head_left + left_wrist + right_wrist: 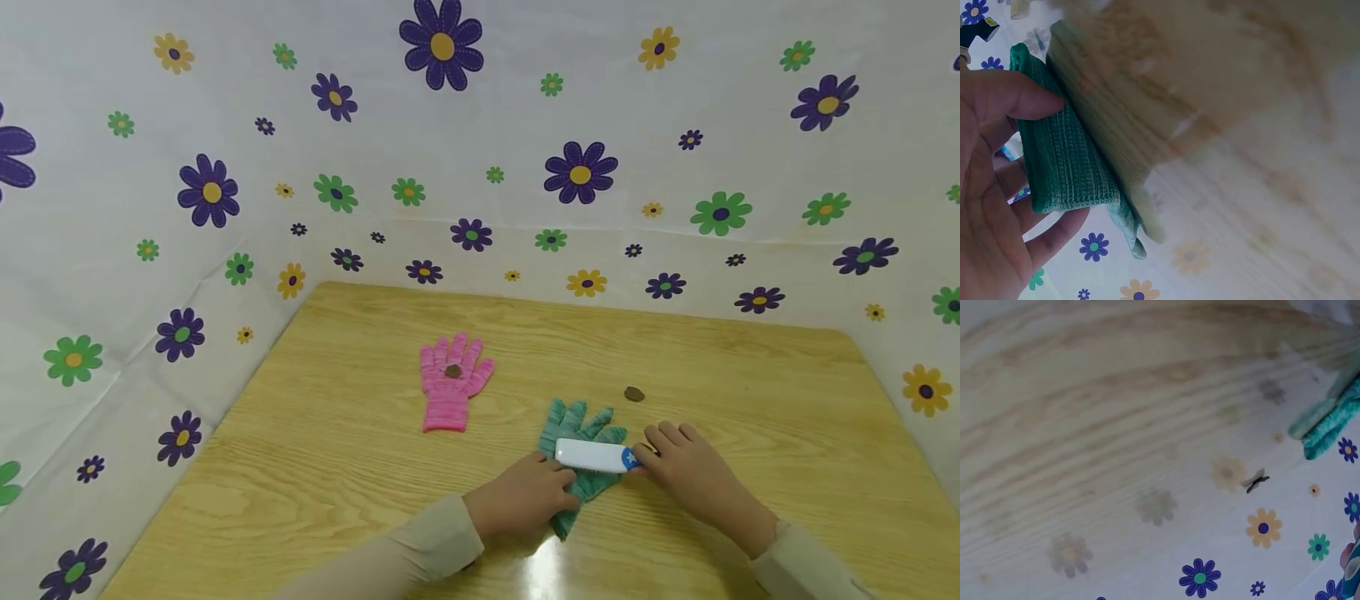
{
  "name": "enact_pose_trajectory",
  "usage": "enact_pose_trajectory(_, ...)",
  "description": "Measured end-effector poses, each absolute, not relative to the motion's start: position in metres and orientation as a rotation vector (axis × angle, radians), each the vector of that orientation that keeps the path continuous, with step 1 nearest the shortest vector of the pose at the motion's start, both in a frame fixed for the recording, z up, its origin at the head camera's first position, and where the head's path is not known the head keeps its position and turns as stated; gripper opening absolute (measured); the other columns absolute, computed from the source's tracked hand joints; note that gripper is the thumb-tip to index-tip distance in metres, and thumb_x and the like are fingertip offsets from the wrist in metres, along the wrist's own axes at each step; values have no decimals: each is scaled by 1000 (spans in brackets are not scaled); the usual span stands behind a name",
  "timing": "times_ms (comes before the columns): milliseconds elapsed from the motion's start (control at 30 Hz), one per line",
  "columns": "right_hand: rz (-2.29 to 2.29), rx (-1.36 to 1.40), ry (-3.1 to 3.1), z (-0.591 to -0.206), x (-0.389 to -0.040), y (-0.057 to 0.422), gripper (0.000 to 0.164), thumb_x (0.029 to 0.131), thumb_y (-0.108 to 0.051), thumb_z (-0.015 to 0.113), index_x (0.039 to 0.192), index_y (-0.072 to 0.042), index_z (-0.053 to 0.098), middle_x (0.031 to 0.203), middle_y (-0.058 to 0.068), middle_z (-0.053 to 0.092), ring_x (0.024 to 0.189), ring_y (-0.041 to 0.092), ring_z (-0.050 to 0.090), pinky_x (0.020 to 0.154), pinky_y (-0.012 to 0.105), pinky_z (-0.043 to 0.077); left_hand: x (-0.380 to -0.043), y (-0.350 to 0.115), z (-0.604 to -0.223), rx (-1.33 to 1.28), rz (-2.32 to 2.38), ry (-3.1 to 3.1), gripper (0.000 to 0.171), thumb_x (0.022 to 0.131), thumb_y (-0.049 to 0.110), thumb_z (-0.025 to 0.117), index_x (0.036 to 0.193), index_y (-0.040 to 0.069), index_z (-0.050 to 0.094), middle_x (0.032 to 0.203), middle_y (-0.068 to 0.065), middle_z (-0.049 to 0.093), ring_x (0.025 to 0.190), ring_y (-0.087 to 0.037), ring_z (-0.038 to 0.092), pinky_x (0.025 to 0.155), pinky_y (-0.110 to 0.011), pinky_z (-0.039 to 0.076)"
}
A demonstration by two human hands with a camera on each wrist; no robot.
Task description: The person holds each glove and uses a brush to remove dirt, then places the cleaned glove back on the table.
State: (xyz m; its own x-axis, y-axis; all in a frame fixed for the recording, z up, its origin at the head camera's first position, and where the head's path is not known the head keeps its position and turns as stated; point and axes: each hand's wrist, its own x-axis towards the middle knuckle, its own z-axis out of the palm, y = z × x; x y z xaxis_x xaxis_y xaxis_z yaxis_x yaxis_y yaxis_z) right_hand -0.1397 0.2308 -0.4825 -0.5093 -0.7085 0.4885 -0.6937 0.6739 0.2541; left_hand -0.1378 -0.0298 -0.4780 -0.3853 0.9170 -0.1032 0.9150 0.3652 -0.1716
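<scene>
My left hand (522, 493) grips the cuff end of a green knitted glove (561, 429) lying on the table. In the left wrist view, its thumb lies on the ribbed green cuff (1072, 159), with the other fingers behind and below. My right hand (697, 477) holds the blue end of a long white bar-shaped thing (588, 455), which lies across the glove's palm. A pale star marks its blue part. At the edge of the right wrist view, only a bit of this blue-and-white thing (1352, 575) shows beside the fingertips.
A pink knitted glove (447, 408) lies to the left, fingers pointing away, with a small dark brown patch (453, 372) on it. A similar brown patch (633, 393) lies on the wooden table (315, 467) beyond my right hand. A flower-printed cloth (510, 108) walls the back and sides.
</scene>
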Motion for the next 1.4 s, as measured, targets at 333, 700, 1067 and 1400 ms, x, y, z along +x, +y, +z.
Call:
enact_pose_trajectory(333,132,937,-2529,-484,-156,251,21,85,-34,61,81,-13,57,71,-4,40,64,7,30,56,22,29,-137,-31,-481,-1728,351,-2561,18,81,39,67,99,38,66,87,13,56,77,-5,50,64,-19,35)
enact_pose_trajectory(700,190,942,-2458,-462,-147,243,41,95,-46,38,81,-13,58,71,-4,41,64,5,28,54,19,28,-138,-34,-485,-1696,322,-2553,18,78,32,69,95,38,66,86,14,56,74,-4,49,61,-18,33)
enact_pose_trajectory(1067,120,1000,-2625,-472,-135,228,25,70,-31,76,85,-16,62,73,-6,42,64,5,30,54,18,29,-136,-29,-482,-1746,315,-2611,14,83,35,66,97,37,67,89,13,57,80,-5,52,63,-19,35)
enact_pose_trajectory(1400,168,835,-2836,-461,-149,238,21,78,-30,72,86,-12,65,69,-5,41,62,7,31,54,20,30,-137,-28,-485,-1750,327,-2599,17,81,38,68,97,38,67,91,13,58,74,-6,50,62,-19,35)
